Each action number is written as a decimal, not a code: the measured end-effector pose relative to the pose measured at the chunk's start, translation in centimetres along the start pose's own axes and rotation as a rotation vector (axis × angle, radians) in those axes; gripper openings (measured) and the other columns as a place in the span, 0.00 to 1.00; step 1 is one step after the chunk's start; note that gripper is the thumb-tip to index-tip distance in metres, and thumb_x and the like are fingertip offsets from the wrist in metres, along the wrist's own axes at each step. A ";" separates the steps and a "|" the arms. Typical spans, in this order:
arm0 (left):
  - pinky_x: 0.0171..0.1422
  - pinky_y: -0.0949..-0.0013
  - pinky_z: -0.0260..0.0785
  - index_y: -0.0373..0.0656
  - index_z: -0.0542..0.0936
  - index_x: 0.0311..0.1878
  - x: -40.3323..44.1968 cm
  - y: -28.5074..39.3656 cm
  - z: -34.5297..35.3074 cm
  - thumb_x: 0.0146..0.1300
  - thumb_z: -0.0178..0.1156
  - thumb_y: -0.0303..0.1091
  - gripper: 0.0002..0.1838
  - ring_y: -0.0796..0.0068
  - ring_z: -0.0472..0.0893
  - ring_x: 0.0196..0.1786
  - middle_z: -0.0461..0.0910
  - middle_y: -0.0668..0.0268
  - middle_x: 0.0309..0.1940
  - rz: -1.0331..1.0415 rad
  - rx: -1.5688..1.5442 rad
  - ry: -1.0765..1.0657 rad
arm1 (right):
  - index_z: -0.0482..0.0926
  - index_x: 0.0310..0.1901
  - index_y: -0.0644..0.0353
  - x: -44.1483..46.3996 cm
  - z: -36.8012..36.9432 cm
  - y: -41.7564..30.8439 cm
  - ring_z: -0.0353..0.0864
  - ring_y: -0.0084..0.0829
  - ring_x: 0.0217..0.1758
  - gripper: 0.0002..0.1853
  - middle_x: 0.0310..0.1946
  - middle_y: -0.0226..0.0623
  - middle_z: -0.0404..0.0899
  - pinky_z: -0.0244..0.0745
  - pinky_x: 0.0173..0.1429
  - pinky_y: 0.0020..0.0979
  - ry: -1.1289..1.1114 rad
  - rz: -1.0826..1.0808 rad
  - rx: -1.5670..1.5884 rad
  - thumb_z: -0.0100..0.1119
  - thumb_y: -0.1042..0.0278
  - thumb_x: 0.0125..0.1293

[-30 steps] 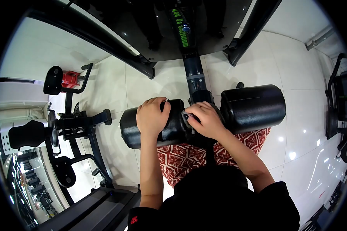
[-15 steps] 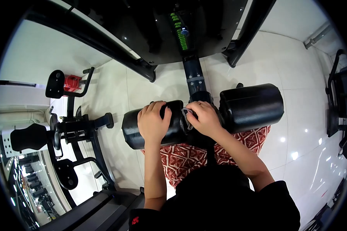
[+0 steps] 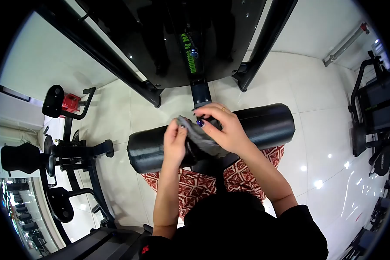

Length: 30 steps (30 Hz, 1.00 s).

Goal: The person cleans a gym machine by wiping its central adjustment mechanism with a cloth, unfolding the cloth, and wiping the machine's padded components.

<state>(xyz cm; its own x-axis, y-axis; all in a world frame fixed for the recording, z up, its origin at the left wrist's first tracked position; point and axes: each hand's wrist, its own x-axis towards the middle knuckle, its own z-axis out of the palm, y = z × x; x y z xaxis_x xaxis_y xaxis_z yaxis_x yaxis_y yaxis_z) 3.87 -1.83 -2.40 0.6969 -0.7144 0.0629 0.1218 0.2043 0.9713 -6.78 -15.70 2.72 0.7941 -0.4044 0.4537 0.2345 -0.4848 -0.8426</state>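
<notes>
A crumpled grey cloth (image 3: 203, 139) hangs between my two hands, above the middle of the padded black rollers. My left hand (image 3: 176, 141) pinches the cloth's upper left end between thumb and fingers. Beside it, my right hand (image 3: 222, 126) is over the cloth's upper right side, thumb and fingers curled and apart at the tips; whether they touch the cloth cannot be made out. The left black roller (image 3: 147, 149) and the right black roller (image 3: 268, 125) lie across my thighs, over red and white patterned trousers (image 3: 190, 190).
Ahead stands a glossy black machine panel (image 3: 169, 52) with green markings, its post running down to the rollers. Another exercise machine (image 3: 69, 151) is at the left, with a red object behind it. More black equipment (image 3: 372, 117) stands at the right on the tiled floor.
Both hands have lifted off the rollers and come together at the middle. The grey cloth, earlier mostly hidden under my right hand, is now raised and spread between them. The view has shifted slightly.
</notes>
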 end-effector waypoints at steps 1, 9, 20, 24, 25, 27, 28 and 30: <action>0.48 0.79 0.65 0.39 0.75 0.48 0.2 0.6 -0.2 0.74 0.50 0.34 0.09 0.84 0.71 0.41 0.75 0.73 0.38 -0.042 -0.110 0.034 | 0.78 0.52 0.63 0.0 -0.5 0.2 0.77 0.33 0.49 0.18 0.48 0.39 0.79 0.71 0.57 0.31 -0.014 0.051 0.001 0.61 0.78 0.58; 0.37 0.67 0.70 0.46 0.70 0.49 2.5 7.2 1.6 0.69 0.52 0.34 0.08 0.72 0.74 0.35 0.73 0.66 0.34 0.111 -0.444 0.089 | 0.66 0.63 0.66 -1.3 -0.2 0.7 0.72 0.49 0.61 0.39 0.56 0.53 0.73 0.66 0.66 0.40 -0.560 0.250 -0.038 0.72 0.56 0.52; 0.42 0.71 0.75 0.39 0.72 0.58 3.7 18.4 -3.3 0.71 0.53 0.31 0.15 0.73 0.80 0.42 0.77 0.64 0.44 0.544 -0.033 0.189 | 0.68 0.57 0.60 1.9 3.7 -0.3 0.77 0.55 0.49 0.26 0.43 0.56 0.78 0.73 0.52 0.44 -0.396 0.158 -0.128 0.62 0.61 0.59; 0.48 0.74 0.73 0.38 0.72 0.57 3.1 21.3 -3.8 0.71 0.51 0.29 0.14 0.76 0.79 0.43 0.77 0.67 0.42 0.575 0.141 0.216 | 0.65 0.62 0.58 3.6 4.8 -1.5 0.75 0.53 0.54 0.31 0.49 0.53 0.77 0.69 0.59 0.43 -0.328 0.145 -0.070 0.63 0.62 0.57; 0.48 0.74 0.72 0.38 0.72 0.56 3.0 21.7 -3.8 0.70 0.51 0.28 0.13 0.77 0.78 0.44 0.77 0.67 0.42 0.563 0.184 0.204 | 0.65 0.62 0.58 3.9 5.1 -1.8 0.75 0.53 0.54 0.31 0.49 0.53 0.77 0.69 0.59 0.43 -0.332 0.139 -0.065 0.63 0.62 0.57; 0.48 0.77 0.69 0.38 0.73 0.50 3.6 22.0 -3.4 0.66 0.52 0.21 0.11 0.82 0.77 0.42 0.78 0.69 0.39 0.538 0.264 0.192 | 0.62 0.66 0.56 4.5 5.6 -2.2 0.72 0.50 0.59 0.38 0.55 0.49 0.75 0.63 0.65 0.42 -0.308 -0.030 0.017 0.67 0.62 0.54; 0.47 0.79 0.68 0.39 0.73 0.50 3.7 21.9 -2.8 0.63 0.54 0.19 0.12 0.84 0.76 0.41 0.77 0.71 0.38 0.515 0.325 0.130 | 0.58 0.69 0.57 4.7 5.8 -2.4 0.70 0.48 0.62 0.44 0.58 0.47 0.73 0.58 0.69 0.42 -0.286 -0.054 0.010 0.70 0.62 0.51; 0.45 0.79 0.66 0.40 0.72 0.48 4.4 21.3 -1.8 0.62 0.55 0.18 0.12 0.85 0.74 0.40 0.76 0.72 0.37 0.451 0.386 0.074 | 0.62 0.66 0.63 5.4 6.0 -3.0 0.69 0.48 0.63 0.42 0.60 0.48 0.72 0.62 0.68 0.42 -0.270 0.094 0.080 0.71 0.58 0.52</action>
<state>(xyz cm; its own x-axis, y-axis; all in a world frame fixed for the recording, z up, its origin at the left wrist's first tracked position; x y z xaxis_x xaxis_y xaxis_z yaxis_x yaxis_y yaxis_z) 10.85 0.57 18.10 0.6694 -0.5620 0.4859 -0.4534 0.2090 0.8664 0.14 -11.82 5.92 0.9322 -0.2187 0.2883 0.1879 -0.3884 -0.9021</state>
